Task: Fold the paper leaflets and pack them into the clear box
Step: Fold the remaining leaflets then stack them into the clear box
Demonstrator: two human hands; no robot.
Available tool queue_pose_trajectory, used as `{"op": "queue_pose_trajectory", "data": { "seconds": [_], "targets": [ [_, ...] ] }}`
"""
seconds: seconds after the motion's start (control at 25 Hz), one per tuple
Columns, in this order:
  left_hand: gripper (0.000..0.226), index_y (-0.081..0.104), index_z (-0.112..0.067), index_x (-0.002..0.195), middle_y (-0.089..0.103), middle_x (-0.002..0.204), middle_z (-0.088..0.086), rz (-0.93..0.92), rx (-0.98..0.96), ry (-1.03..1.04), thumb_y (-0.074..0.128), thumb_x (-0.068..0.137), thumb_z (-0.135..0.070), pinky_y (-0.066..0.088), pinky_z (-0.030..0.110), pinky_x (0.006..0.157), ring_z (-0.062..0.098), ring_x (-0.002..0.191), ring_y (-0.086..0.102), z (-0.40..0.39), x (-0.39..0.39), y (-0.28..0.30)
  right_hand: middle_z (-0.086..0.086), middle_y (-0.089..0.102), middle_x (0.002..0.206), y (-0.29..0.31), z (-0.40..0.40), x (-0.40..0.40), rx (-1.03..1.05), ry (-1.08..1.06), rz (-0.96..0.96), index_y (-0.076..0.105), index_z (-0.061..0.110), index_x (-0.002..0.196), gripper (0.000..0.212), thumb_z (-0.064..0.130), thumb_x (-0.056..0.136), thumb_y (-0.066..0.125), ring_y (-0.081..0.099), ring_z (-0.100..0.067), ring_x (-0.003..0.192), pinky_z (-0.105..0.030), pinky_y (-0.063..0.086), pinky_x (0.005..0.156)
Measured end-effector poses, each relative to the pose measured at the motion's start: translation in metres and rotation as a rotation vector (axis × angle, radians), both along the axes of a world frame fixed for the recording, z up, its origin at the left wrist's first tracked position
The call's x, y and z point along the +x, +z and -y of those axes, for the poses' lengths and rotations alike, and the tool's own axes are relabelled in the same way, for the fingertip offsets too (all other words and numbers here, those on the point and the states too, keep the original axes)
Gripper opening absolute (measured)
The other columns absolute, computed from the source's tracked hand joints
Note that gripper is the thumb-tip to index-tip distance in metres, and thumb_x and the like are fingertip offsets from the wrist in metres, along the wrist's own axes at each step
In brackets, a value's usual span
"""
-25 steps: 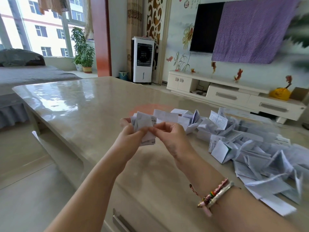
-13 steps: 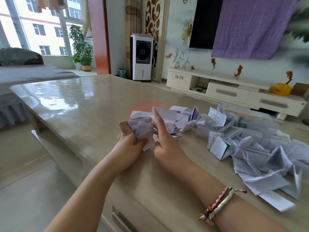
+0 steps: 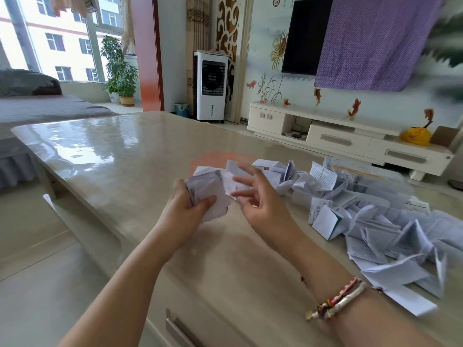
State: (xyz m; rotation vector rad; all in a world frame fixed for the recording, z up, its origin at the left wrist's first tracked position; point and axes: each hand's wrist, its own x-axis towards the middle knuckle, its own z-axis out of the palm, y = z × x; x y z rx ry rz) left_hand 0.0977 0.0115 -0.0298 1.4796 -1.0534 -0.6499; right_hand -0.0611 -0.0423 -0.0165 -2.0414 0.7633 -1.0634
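Head view: a person's two bare forearms reach over a glossy beige table [image 3: 120,156] towards a spread of white paper.
Left hand [image 3: 186,206]: fingers and thumb curled round a stack [image 3: 213,194] of folded leaflets, thumb lying across its front face; the stack is held just above the table, slightly tilted.
Right hand [image 3: 260,201]: held apart from the stack, fingers spread and loosely bent, gripping nothing; the fingertips are blurred and sit just in front of a loose leaflet.
Right wrist: several bracelets [image 3: 338,300], one beaded pink, one pale cord, with small coloured beads.
Pile [image 3: 370,216]: many white leaflets, some folded into tents and some lying flat, scattered over the right side of the table from behind the right hand out to the table's near right edge; print shows on a few.
Clear box: I cannot make it out for sure; only a faint glassy blur shows behind the pile.
Table front: a drawer handle [image 3: 180,329] at the near edge, below the arms.
Room: a white TV unit [image 3: 338,136] along the far wall, a dark screen [image 3: 305,36] half covered by a purple cloth [image 3: 375,41], a white air cooler [image 3: 211,86], a potted plant [image 3: 120,73] by the window.
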Motion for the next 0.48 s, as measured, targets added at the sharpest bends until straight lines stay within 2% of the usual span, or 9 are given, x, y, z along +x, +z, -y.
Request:
{"op": "queue_pose_trajectory", "data": {
  "seconds": [0.08,0.16,0.24,0.32,0.4,0.48],
  "targets": [
    [0.052,0.05,-0.013,0.108,0.066,0.107,0.009,-0.124,0.06,0.026,0.077,0.068,-0.033,0.054,0.049,0.087,0.026,0.097,0.066,0.0,0.007,0.003,0.011,0.05,0.125,0.015,0.01,-0.016,-0.17,-0.148,-0.223,0.045,0.031,0.131,0.053,0.007,0.086,0.06,0.046,-0.005,0.116,-0.018,0.036,0.094],
    [0.052,0.053,-0.012,0.111,0.067,0.106,0.012,-0.21,0.107,0.067,0.079,0.07,-0.028,0.056,0.049,0.084,0.028,0.093,0.068,-0.001,0.011,0.005,0.008,0.045,0.129,0.025,0.021,-0.028,-0.302,-0.255,-0.612,0.043,0.029,0.132,0.057,0.024,0.081,0.068,0.033,-0.013,0.125,-0.025,0.029,0.098],
    [0.046,0.052,-0.013,0.112,0.066,0.107,0.013,-0.274,0.11,0.074,0.077,0.074,-0.022,0.054,0.048,0.088,0.029,0.094,0.067,0.0,0.011,0.007,0.006,0.045,0.135,0.024,0.031,-0.03,-0.372,-0.301,-0.881,0.045,0.027,0.131,0.055,0.034,0.081,0.067,0.03,-0.018,0.13,-0.029,0.027,0.099],
    [0.042,0.052,-0.013,0.113,0.066,0.109,0.014,-0.316,0.097,0.045,0.074,0.078,-0.019,0.053,0.048,0.091,0.029,0.096,0.067,-0.001,0.007,0.009,0.005,0.048,0.134,0.019,0.038,-0.027,-0.456,-0.3,-0.947,0.051,0.026,0.125,0.045,0.033,0.082,0.064,0.032,-0.02,0.128,-0.031,0.027,0.099],
    [0.043,0.052,-0.012,0.115,0.066,0.11,0.015,-0.33,0.099,0.012,0.074,0.078,-0.016,0.053,0.048,0.091,0.03,0.096,0.067,-0.001,0.005,0.008,0.005,0.045,0.138,0.016,0.044,-0.026,-0.564,-0.266,-0.912,0.055,0.025,0.119,0.039,0.027,0.081,0.064,0.032,-0.021,0.129,-0.033,0.024,0.101],
    [0.035,0.054,-0.009,0.116,0.067,0.108,0.015,-0.364,0.089,-0.019,0.068,0.084,-0.006,0.056,0.044,0.085,0.029,0.093,0.068,0.0,0.006,0.006,0.001,0.041,0.143,0.014,0.049,-0.03,-0.669,-0.211,-0.865,0.054,0.023,0.114,0.041,0.019,0.075,0.069,0.032,-0.025,0.132,-0.04,0.024,0.106]
  ]
}}
